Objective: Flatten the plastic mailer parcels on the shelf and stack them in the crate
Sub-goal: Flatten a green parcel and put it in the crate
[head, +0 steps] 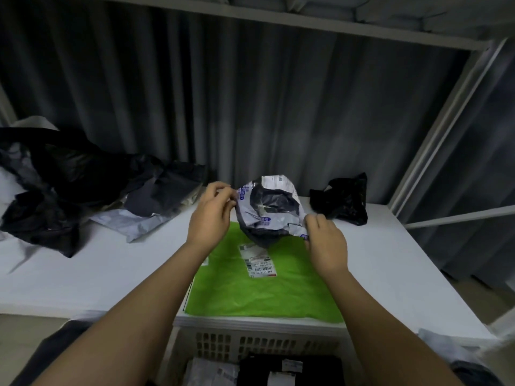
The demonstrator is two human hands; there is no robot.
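Hands, left (212, 215) and right (324, 240), pinch a crumpled mailer (269, 208) above a green mailer (259, 285), black bags (341, 200) beside

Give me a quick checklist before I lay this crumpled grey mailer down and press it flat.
1. Both hands grip the grey mailer: ok, left hand pinches its left edge, right hand its lower right corner.
2. Mailer flat: not ok, it is crumpled and held above the shelf.
3. Landing spot: ok, the green mailer lies flat just below.
4. Green mailer's label facing up: ok.
5. Room in the crate: cannot tell, only its far end shows, with mailers inside.
6. More to do: the black bag and the pile at left are unflattened.
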